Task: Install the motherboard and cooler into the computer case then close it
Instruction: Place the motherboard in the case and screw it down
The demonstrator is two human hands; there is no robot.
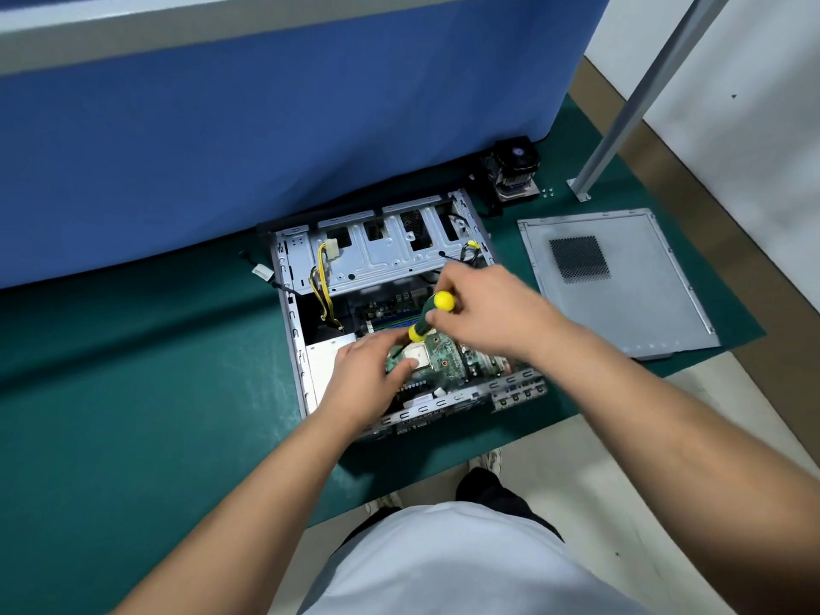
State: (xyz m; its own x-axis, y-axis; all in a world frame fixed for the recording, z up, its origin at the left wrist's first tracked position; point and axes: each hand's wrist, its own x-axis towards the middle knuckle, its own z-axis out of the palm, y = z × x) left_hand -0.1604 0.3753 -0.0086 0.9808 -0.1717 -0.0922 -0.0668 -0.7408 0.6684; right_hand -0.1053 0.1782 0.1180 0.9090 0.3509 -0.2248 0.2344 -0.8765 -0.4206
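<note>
Green mat [133, 392] covers the bench across the lower left and centre of frame, blue cloth panel [266, 148] fills the upper left. Computer case [290, 312] lies open on its side at centre frame, drive cage at its upper end, yellow power wires [321, 281] hanging at its left. Grey side panel [630, 312] lies flat on the mat right of the case, apart from it. Motherboard [448, 355] sits inside the case at lower centre, partly hidden by both hands. Cooler [514, 170] stands upper right of centre on the mat, well apart from the case, small screws [548, 191] just beside it.

Step judged: screwing the motherboard down; cooler not fitted, panel off, so early-to-middle of the task. Next move likely calls for keeping the driver tip seated in the screw while turning, board held from shifting; then remaining screws, cooler, panel.

Right hand [483, 312] grips the yellow-and-green screwdriver [428, 317] near its top, fingers curled round the handle, shaft angled down-left toward the board. Tip hidden under the left hand, screw not visible. Left hand [368, 370] rests on the board by the pale CPU square, thumb extended and touching beside it; fingers seem to steady the shaft, but cannot tell whether they pinch it.
</note>
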